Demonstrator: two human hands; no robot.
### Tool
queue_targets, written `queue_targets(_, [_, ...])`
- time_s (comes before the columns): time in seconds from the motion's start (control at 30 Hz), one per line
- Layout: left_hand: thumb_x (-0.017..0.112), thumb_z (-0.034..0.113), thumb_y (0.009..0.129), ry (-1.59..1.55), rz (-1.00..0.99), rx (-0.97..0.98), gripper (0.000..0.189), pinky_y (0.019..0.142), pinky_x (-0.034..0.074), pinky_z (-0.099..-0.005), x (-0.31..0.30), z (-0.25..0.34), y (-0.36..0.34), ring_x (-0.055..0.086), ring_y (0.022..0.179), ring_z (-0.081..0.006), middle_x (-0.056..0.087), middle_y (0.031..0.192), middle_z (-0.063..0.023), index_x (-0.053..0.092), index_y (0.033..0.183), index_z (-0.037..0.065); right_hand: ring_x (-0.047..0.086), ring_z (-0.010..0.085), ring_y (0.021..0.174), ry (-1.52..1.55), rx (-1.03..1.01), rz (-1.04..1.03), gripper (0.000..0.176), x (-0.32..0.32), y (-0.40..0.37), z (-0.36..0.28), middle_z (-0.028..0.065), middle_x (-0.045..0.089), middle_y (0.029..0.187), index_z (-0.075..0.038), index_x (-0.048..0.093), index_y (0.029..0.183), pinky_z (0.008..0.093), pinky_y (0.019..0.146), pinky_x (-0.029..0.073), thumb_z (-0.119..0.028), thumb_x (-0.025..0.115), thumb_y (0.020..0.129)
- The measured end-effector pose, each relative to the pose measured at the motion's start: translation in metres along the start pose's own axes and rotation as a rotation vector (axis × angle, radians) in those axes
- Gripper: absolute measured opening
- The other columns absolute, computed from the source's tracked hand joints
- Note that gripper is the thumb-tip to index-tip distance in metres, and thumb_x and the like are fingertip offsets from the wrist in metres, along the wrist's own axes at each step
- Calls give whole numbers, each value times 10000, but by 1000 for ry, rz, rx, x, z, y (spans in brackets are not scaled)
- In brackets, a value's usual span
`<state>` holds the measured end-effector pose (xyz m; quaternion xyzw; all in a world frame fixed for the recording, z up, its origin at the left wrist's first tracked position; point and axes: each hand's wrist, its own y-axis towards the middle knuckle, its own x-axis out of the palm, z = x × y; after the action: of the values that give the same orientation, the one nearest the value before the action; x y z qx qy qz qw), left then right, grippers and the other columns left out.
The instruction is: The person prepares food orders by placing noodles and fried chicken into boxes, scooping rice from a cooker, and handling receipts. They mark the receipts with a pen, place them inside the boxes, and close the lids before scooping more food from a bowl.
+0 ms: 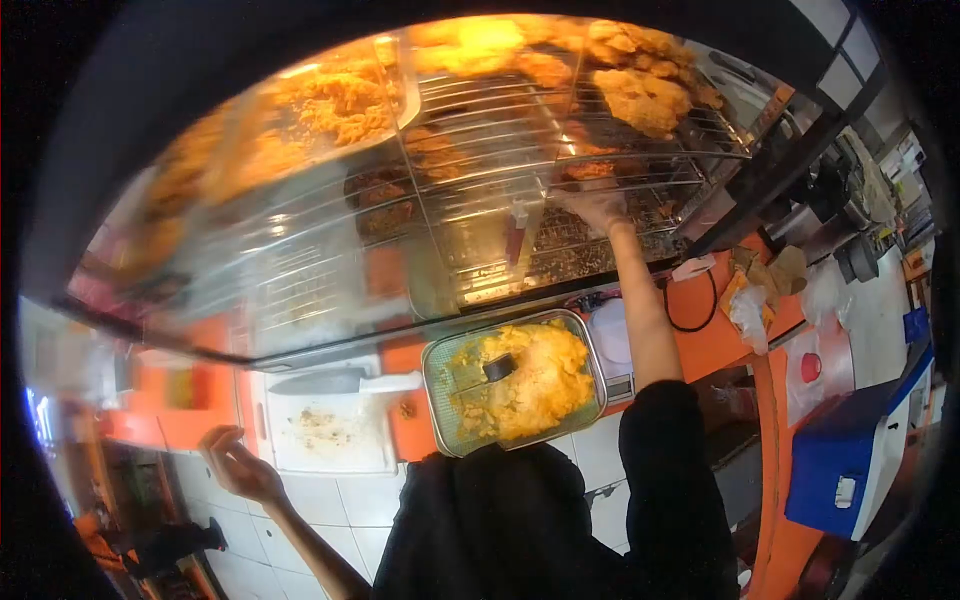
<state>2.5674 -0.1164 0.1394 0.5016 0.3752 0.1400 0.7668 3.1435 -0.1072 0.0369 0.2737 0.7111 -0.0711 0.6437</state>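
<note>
My right hand reaches into a lit glass display cabinet, below a wire rack. A small piece of fried food is just above its fingers, which are blurred, so I cannot see whether they grip anything. Larger fried pieces, one a flat golden cutlet, lie on the rack. My left hand hangs in the air at the lower left, fingers loosely apart and holding nothing. Near it lies a white cutting board with crumbs and a white-handled knife at its far edge.
A metal-rimmed basket of yellow fried food, with a black object on top, stands in front of me. The cabinet's lower frame crosses above the orange counter. A blue cooler is at the right.
</note>
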Motion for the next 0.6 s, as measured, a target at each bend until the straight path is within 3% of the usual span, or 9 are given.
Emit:
queue_targets(0.03, [436, 102, 950, -15, 3, -24, 217, 662, 434, -355, -2, -1, -3, 538, 741, -252, 542, 780, -109, 541, 780, 17, 479, 271, 1168, -10, 83, -188, 697, -19, 7, -8, 152, 527, 1257, -61, 505, 1264, 379, 1132, 181, -623, 411, 863])
queue_targets(0.13, [442, 117, 953, 41, -52, -23, 239, 670, 436, -350, -8, -3, -7, 541, 752, -246, 540, 776, -99, 550, 762, 21, 500, 258, 1137, -5, -47, -314, 708, -6, 20, 14, 149, 509, 1290, -82, 409, 1352, 392, 1115, 219, -576, 489, 851])
queue_targets(0.17, [453, 79, 928, 47, -73, -20, 203, 664, 431, -347, -9, -3, -8, 536, 748, -240, 533, 775, -99, 545, 759, 15, 499, 260, 1141, -258, -276, -276, 709, -8, 19, 23, 150, 503, 1298, -79, 396, 1361, 390, 1112, 227, -547, 523, 844])
queue_targets(0.27, [473, -6, 863, 59, -126, -50, 145, 659, 427, -340, -11, -6, -12, 532, 747, -233, 526, 774, -99, 544, 738, 10, 506, 284, 1126, -144, -261, -118, 599, -7, 10, 33, 135, 525, 1269, -119, 483, 1297, 397, 1080, 277, -363, 681, 787])
queue_targets(0.3, [471, -16, 850, 62, -144, -87, 153, 666, 433, -340, -13, -9, -17, 540, 753, -238, 534, 775, -98, 551, 723, 17, 511, 290, 1116, -115, -248, 103, 594, 14, 2, 52, 133, 534, 1254, -124, 490, 1288, 401, 1067, 292, -334, 702, 774])
queue_targets(0.43, [488, -93, 755, 72, -234, -220, 164, 690, 450, -338, -18, -24, -31, 574, 783, -250, 561, 787, -96, 587, 708, 29, 509, 272, 1104, 889, -47, 244, 526, -38, -68, 6, 130, 558, 1167, -8, 502, 1209, 358, 983, 371, -249, 713, 791])
queue_targets(0.47, [497, -105, 745, 73, -258, -264, 172, 695, 453, -337, -21, -32, -37, 581, 791, -249, 569, 790, -99, 594, 713, 33, 511, 186, 1057, 1073, 16, 269, 448, -42, -82, 1, 98, 529, 1163, -12, 521, 1156, 312, 934, 403, -93, 722, 764])
queue_targets(0.53, [510, -134, 733, 48, -316, -290, 199, 703, 457, -330, -22, -42, -41, 591, 806, -242, 582, 791, -96, 603, 729, 42, 478, 235, 1138, 433, 301, 317, 443, -55, -114, 1, 113, 498, 1245, -72, 538, 1178, 389, 989, 374, -186, 684, 775])
queue_targets(0.6, [526, -134, 711, -39, -376, -366, 208, 722, 460, -332, -25, -53, -46, 590, 815, -246, 582, 778, -79, 607, 742, 55, 438, 298, 1215, -203, 113, 113, 421, -26, -155, 47, 124, 483, 1283, -170, 584, 1162, 456, 1028, 338, -266, 630, 755])
